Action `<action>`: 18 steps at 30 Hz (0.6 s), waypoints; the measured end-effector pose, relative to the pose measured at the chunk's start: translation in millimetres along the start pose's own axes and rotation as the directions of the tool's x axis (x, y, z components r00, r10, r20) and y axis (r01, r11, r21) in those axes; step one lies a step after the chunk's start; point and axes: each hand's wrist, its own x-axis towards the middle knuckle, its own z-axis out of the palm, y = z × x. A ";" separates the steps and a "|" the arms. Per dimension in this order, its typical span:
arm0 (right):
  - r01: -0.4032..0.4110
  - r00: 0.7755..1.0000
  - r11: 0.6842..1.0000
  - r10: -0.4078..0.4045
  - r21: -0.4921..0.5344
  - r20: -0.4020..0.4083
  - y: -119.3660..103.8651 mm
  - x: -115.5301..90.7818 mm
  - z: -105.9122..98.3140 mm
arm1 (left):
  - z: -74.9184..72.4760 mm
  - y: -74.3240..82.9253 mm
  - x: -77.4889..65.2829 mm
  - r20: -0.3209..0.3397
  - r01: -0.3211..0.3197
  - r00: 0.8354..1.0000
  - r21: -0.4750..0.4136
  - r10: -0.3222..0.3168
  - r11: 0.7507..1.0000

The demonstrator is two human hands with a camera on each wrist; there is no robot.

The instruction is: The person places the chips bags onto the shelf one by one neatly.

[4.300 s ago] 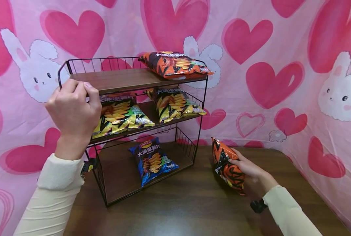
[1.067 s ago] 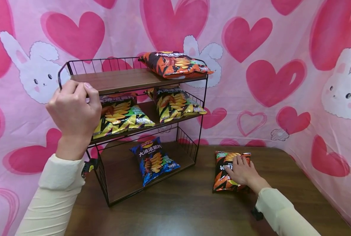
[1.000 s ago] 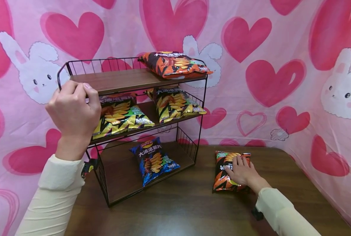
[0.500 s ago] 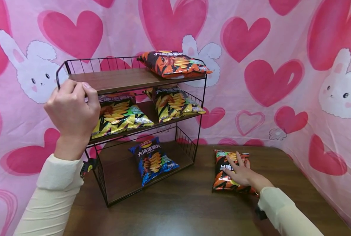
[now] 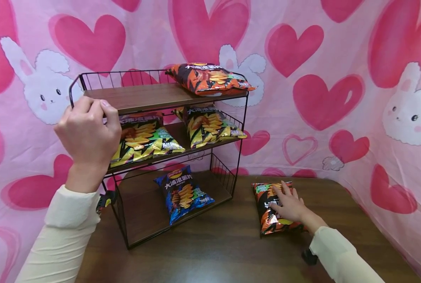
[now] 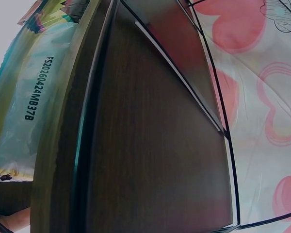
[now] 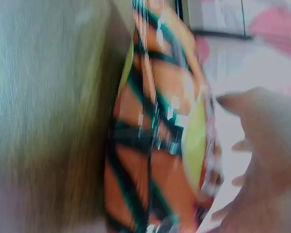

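Note:
My left hand (image 5: 89, 135) grips the front left corner of a three-tier rack (image 5: 143, 95) with wooden boards and black wire sides, its fingers curled round the frame. On the table at right lies an orange and black potato chip bag (image 5: 267, 226), its print upside down to me. My right hand (image 5: 290, 204) is over that bag with fingers spread. In the right wrist view the chip bag (image 7: 145, 145) is blurred, and the fingers stand apart beside its top face; whether they touch it I cannot tell.
Another orange chip bag (image 5: 210, 78) lies at the right of the top tier. Two yellow bags (image 5: 143, 143) share the middle tier. A blue bag (image 5: 183, 194) rests on the bottom tier. Pink heart-patterned cloth (image 5: 338, 47) hangs behind and to the right of the table (image 5: 203, 251).
The orange bag, earlier held tilted up in my right hand, now lies flat on the table. Since half a second ago it has turned slightly. My left hand has stayed on the rack.

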 end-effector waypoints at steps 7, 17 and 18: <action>-0.236 0.965 0.971 0.240 -0.049 0.107 -31.4 -2.5 8.8 | 2.4 0.5 0.5 -0.013 -0.005 1.000 -0.013 0.005 1.000; -0.281 0.946 0.959 0.283 -0.037 0.155 -26.0 -2.8 11.9 | 1.6 -0.1 -1.3 -0.023 -0.004 1.000 -0.005 0.004 1.000; -0.278 0.947 0.960 0.281 -0.039 0.153 -25.8 -2.5 11.6 | 1.4 0.0 -0.6 -0.023 -0.005 1.000 -0.004 0.005 1.000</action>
